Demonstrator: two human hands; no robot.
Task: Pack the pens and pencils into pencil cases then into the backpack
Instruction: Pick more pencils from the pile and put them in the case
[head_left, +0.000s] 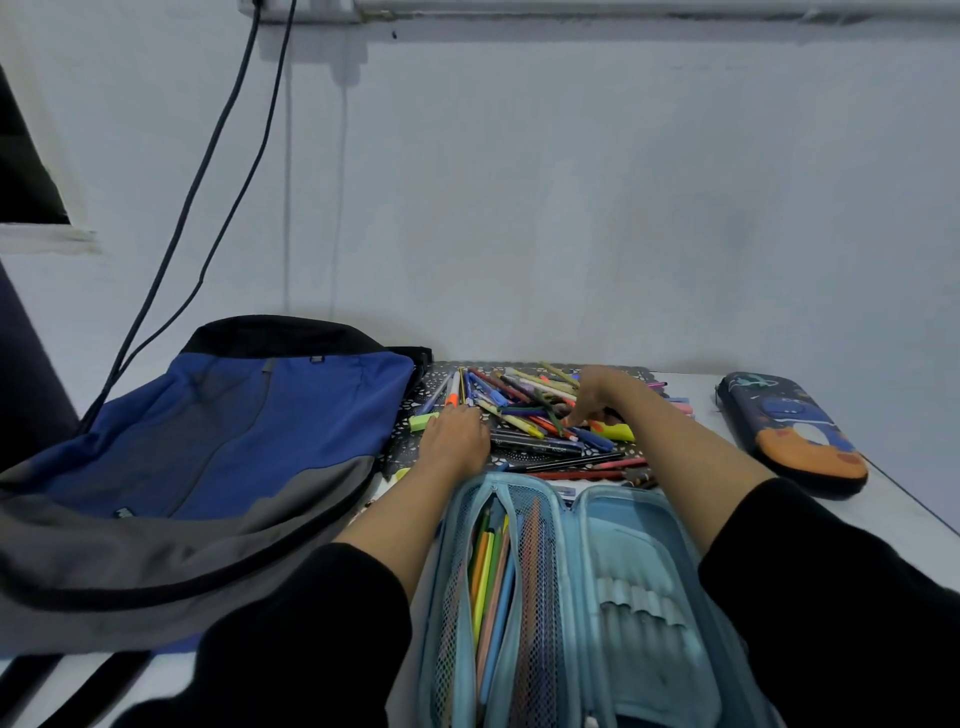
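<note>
A light blue pencil case (623, 587) lies open in front of me, with several coloured pencils behind its left mesh pocket. Beyond it a heap of pens and pencils (524, 415) lies on a black patterned mat (410, 447). My left hand (457, 439) rests palm down on the heap's left edge, fingers together over some pens. My right hand (592, 395) reaches into the middle of the heap, fingers curled down among the pens; whether they grip one is hidden. A blue and grey backpack (218, 457) lies flat at the left. A dark printed pencil case (789, 431) lies closed at the right.
The white table (893, 504) butts against a pale wall at the back. Two dark cables (208, 171) hang down the wall to behind the backpack. The table's right edge runs diagonally past the dark case.
</note>
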